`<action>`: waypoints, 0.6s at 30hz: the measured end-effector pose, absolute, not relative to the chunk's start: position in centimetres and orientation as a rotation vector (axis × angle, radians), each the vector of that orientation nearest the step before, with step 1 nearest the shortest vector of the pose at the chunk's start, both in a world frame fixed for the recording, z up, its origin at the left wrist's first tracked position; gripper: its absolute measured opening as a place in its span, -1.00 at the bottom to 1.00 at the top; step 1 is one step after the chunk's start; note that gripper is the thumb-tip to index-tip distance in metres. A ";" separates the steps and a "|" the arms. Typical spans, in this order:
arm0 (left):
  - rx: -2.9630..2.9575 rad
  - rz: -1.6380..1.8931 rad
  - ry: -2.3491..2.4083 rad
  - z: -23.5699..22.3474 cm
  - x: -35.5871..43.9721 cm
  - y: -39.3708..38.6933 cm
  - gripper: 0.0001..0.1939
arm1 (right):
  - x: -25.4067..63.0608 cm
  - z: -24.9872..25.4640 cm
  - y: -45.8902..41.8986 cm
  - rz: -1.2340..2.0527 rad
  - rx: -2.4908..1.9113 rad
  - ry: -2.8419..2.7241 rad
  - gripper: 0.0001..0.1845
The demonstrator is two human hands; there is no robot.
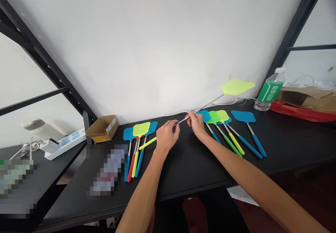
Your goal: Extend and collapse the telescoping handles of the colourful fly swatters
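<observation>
Both my hands hold one yellow fly swatter, its metal rod drawn out long and slanting up to the right. My left hand is closed around the rod near the yellow handle, whose end sticks out to the left. My right hand pinches the rod farther along, toward the head. To the left lies a group of swatters, among them a yellow one and a red-handled one. Right of my hands lie several more, including a green one and a blue one set apart.
An open cardboard box stands at the back left of the black table, near a white power strip. A water bottle stands at the back right, beside a red bag. A white cable runs along the wall.
</observation>
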State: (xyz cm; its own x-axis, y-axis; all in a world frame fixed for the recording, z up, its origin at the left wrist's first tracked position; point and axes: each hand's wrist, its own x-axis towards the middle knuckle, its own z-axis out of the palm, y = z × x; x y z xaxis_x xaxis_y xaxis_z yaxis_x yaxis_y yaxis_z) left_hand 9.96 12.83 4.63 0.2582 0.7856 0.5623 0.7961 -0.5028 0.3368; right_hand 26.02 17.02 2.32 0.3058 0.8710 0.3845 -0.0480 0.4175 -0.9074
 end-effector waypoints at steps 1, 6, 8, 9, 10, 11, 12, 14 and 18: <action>-2.479 -1.095 -1.563 4.6 10.0 12.8 -0.71 | 26.1 2.3 17.1 0.744 -0.947 -1.078 -0.50; -2.480 -1.121 -1.552 4.7 9.9 12.8 -0.72 | 26.1 2.1 17.2 0.761 -0.924 -1.079 -0.52; -2.483 -1.120 -1.548 4.7 9.8 12.8 -0.73 | 26.0 2.2 17.1 0.776 -0.906 -1.103 -0.52; -2.485 -1.115 -1.550 4.7 9.8 12.7 -0.73 | 26.0 2.2 17.0 0.788 -0.900 -1.116 -0.52; -2.486 -1.109 -1.554 4.8 9.8 12.7 -0.73 | 26.0 2.3 17.0 0.801 -0.898 -1.128 -0.52; -2.486 -1.105 -1.560 4.8 9.8 12.7 -0.73 | 26.0 2.3 17.0 0.814 -0.899 -1.136 -0.52; -2.486 -1.102 -1.564 4.8 9.8 12.7 -0.73 | 26.0 2.3 17.0 0.825 -0.902 -1.141 -0.51; -2.481 -1.099 -1.568 4.8 9.8 12.7 -0.73 | 25.9 2.3 17.0 0.837 -0.907 -1.144 -0.51; -2.449 -1.089 -1.580 4.7 9.7 12.8 -0.71 | 25.9 2.2 17.1 0.834 -0.907 -1.170 -0.48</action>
